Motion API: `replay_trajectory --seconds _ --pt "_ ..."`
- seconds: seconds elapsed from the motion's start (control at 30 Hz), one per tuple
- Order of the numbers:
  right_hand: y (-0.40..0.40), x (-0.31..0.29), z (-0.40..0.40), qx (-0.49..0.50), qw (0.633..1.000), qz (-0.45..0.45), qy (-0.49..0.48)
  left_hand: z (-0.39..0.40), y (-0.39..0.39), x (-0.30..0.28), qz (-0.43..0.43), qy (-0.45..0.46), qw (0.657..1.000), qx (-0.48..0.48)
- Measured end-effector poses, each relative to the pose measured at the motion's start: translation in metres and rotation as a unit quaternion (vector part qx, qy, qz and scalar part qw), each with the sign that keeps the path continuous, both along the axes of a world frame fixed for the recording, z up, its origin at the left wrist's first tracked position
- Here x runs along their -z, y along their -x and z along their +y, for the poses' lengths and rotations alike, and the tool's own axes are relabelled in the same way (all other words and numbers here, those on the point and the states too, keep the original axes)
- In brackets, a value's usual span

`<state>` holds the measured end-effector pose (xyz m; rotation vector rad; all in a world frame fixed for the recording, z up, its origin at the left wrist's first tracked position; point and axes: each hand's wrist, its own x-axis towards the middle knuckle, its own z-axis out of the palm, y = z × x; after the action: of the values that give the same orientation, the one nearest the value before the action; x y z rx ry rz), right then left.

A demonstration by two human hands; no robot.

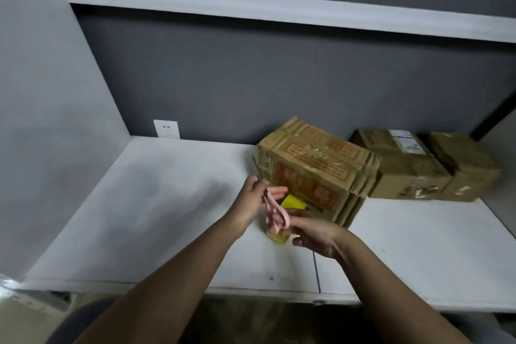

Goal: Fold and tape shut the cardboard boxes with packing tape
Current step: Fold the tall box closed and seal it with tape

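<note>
Dim, soft indoor light leaves a broad faint shadow on the white bench, the whole view slightly blurred, with wide-angle bending at the edges.

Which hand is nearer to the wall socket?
Left. The left hand, holding the pink scissors, is lower right of the wall socket; the right hand is farther right and lower.

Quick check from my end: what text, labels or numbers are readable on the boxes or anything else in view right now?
Nothing can be read as text.
Nearest cardboard box: red printed panels and characters, too blurred to read.
Middle box: white shipping label, print too small.
Far right box: no readable markings.
Yellow item by the hands: no legible text.
</note>
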<state>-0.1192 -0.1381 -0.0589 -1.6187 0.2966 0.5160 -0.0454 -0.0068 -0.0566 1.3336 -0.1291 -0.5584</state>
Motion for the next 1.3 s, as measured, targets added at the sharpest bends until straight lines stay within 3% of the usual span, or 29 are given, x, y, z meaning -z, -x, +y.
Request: replay_trajectory --seconds 0.1,0.2,0.3,0.4,0.57,0.87,1.3 --pt "0.018 -0.007 -0.036 -0.014 0.998 0.013 0.059 -0.028 0.007 0.007 0.017 -0.013 1.000 -0.022" --pt "0.041 -0.017 -0.077 -0.033 0.982 0.022 0.182 -0.042 0.002 0.031 -0.097 -0.228 0.962 -0.115" --pt "0.058 -0.022 -0.106 -0.047 0.958 0.055 0.277 -0.049 0.004 0.049 -0.175 -0.399 0.900 -0.017" --pt "0.061 -0.024 -0.114 -0.059 0.944 0.057 0.321 -0.054 0.012 0.055 -0.257 -0.475 0.838 0.081" --pt "0.051 -0.029 -0.122 -0.068 0.940 0.077 0.325 -0.042 0.017 0.058 -0.314 -0.502 0.803 0.065" --pt "0.024 -0.028 -0.120 -0.091 0.945 0.102 0.296 -0.033 0.021 0.058 -0.313 -0.504 0.802 0.070" --pt "0.009 -0.015 -0.110 -0.074 0.965 0.019 0.249 -0.031 0.018 0.060 -0.300 -0.482 0.820 0.072"
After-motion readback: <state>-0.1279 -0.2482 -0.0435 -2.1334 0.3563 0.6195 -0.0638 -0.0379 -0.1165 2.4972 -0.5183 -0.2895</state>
